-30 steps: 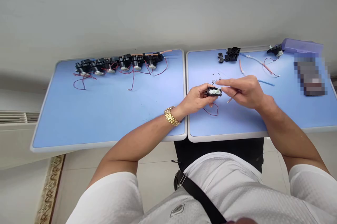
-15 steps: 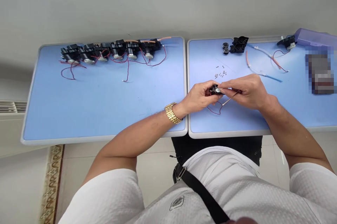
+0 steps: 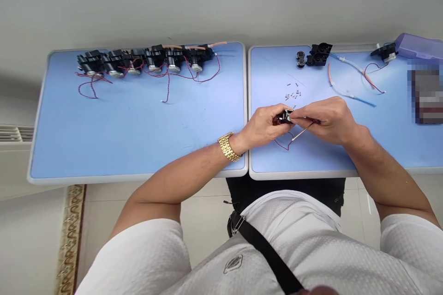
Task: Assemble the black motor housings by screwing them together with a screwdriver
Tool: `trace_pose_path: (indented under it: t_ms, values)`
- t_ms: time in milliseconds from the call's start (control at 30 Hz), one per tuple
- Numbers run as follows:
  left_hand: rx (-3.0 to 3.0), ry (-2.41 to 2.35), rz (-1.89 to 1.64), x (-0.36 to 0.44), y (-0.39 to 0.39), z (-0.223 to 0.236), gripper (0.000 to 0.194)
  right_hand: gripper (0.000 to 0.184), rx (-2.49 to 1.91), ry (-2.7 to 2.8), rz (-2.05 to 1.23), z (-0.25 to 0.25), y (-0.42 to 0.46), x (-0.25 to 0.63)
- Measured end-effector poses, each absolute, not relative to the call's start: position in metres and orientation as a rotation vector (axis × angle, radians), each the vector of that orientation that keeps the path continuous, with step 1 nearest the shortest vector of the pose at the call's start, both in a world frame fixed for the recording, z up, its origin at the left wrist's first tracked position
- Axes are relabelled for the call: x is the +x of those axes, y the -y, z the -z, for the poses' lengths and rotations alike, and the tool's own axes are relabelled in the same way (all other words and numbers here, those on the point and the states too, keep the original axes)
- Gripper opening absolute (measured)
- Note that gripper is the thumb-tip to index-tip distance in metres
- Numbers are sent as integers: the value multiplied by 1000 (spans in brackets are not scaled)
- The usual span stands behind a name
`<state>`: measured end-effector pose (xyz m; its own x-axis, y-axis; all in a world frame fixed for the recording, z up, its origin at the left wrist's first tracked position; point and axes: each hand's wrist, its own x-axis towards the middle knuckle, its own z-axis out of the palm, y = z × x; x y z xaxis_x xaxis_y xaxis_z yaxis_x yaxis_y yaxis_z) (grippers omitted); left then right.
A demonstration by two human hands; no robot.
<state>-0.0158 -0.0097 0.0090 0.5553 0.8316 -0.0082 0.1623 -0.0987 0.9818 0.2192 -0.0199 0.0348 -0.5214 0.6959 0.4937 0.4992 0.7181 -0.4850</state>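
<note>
My left hand [image 3: 265, 125] is closed around a small black motor unit [image 3: 284, 117] with a pale part on its face. A twisted red wire [image 3: 282, 146] trails from underneath it onto the right table. My right hand [image 3: 323, 118] pinches at the pale part with thumb and forefinger. Tucked in the same hand is a screwdriver [image 3: 302, 132], its thin metal shaft pointing down to the left and its handle mostly hidden. Just beyond my hands lie several small screws [image 3: 293, 94].
Several finished-looking black motor units [image 3: 154, 59] line the back of the left table [image 3: 138, 133]. Black housing parts [image 3: 319, 55], orange-and-blue tubes [image 3: 349, 96], another motor unit [image 3: 385, 52], a purple case [image 3: 417, 47] and a blurred-out object [image 3: 431, 96] occupy the right table. A gap separates the tables.
My right fingertips have closed over the white round part, which showed more fully before. The motor unit has turned slightly in my left hand. The whole view has shifted a little.
</note>
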Motion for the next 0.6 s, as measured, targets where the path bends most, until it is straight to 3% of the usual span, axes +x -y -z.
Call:
trace_pose_path:
  t_ms: [200, 600]
  values:
    - [1628, -894, -699, -16, 11, -10, 24, 30, -917, 2305, -234, -40, 22, 216]
    - [1658, -895, -702, -18, 11, -5, 26, 26, -990, 2431, -87, -45, 28, 217]
